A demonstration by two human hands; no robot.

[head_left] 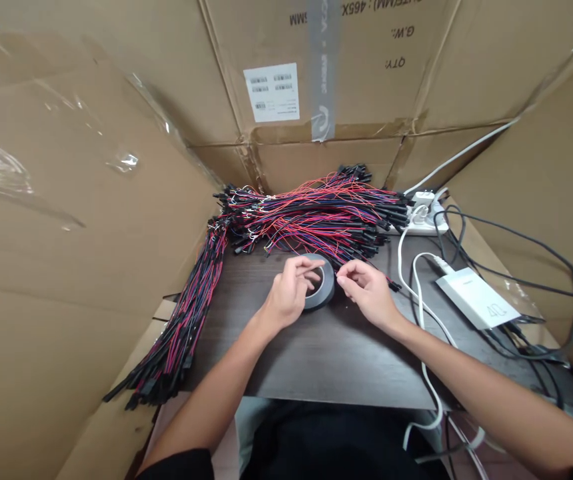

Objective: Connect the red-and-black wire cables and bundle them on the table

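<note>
A grey roll of tape (325,293) lies on the dark tabletop in front of me. My left hand (289,293) is over the roll's left side, its fingers apart and partly bent above the hole, with nothing visible in them. Just right of the roll, my right hand (369,292) has thumb and index finger pressed together in a pinch. Whatever is between those fingertips is too small to make out. Behind both hands lies a large heap of red, black and blue wire harnesses (316,210) with black connectors, some ends reaching close to the right hand.
Another bundle of harnesses (191,313) hangs over the table's left edge. On the right are a white power strip (429,223), a white charger box (476,297) marked 40, and looping white and dark cables. Cardboard walls (376,100) enclose the dark table (326,363).
</note>
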